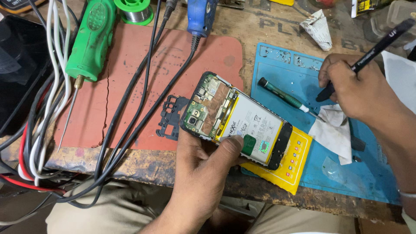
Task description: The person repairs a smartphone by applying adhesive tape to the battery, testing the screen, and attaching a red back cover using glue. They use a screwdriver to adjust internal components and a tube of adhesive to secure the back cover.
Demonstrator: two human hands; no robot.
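My left hand [203, 162] holds the opened phone [236, 120] from below, with my thumb pressed on the white battery [253, 123] near its lower edge, and the fingers hidden under the body. The phone does not lie flat; I keep it tilted above the front edge of the wooden bench [143, 162]. Its long axis goes from the upper left, where the circuit board [207, 108] with the camera is, down to the lower right, where the dark end hangs over the yellow packet [288, 167]. My right hand [357, 89] is to the right of the phone and a little farther from me, over the blue mat [281, 69]. It is closed around a black pen-shaped tool [381, 41], and the tip points down toward the white tissue [333, 130]. So the lower right end of the phone is the nearer one for this hand. A green-handled screwdriver [281, 96] lies on the mat between them, almost parallel with the phone.
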